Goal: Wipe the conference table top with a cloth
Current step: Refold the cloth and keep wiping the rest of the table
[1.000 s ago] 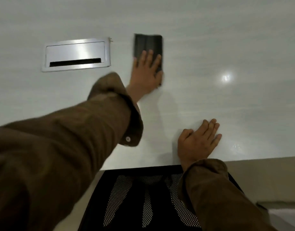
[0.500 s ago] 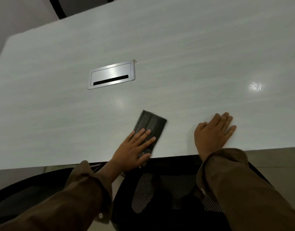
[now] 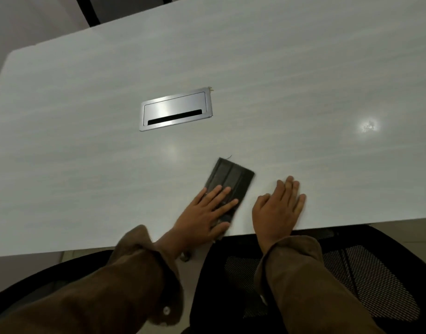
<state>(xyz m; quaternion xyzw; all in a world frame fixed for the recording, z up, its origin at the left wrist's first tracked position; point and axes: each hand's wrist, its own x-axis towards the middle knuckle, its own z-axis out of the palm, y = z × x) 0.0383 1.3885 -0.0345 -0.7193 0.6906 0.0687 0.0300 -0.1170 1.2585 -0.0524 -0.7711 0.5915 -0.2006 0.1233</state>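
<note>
The dark folded cloth (image 3: pixel 231 179) is lying flat on the pale worktop (image 3: pixel 86 165), close to the near edge, with its far end leaning a little to the right. A thin loose thread is sticking out at its far corner.

The left hand (image 3: pixel 204 215) is pressing down on the near half of the cloth. Its fingers (image 3: pixel 221 195) are lying straight and slightly spread across the fabric, neither curling round it nor pinching it. The far half of the cloth is showing uncovered beyond the fingertips.

The right hand (image 3: pixel 278 208) is resting palm down on the bare worktop just beside the cloth, with a narrow strip of surface between them. Its fingers (image 3: pixel 290 189) are lying straight and close together, holding nothing.

Both arms are reaching in from the near side in brown sleeves (image 3: pixel 303 285).

Farther out, towards the middle of the worktop, a brushed-metal cable hatch (image 3: pixel 176 108) with a dark slot is sitting flush in the surface, well apart from the cloth. A bright glare spot (image 3: pixel 369 126) is shining on the worktop off to the right. A black mesh chair (image 3: pixel 363 273) is standing below the near edge, under the right arm.
</note>
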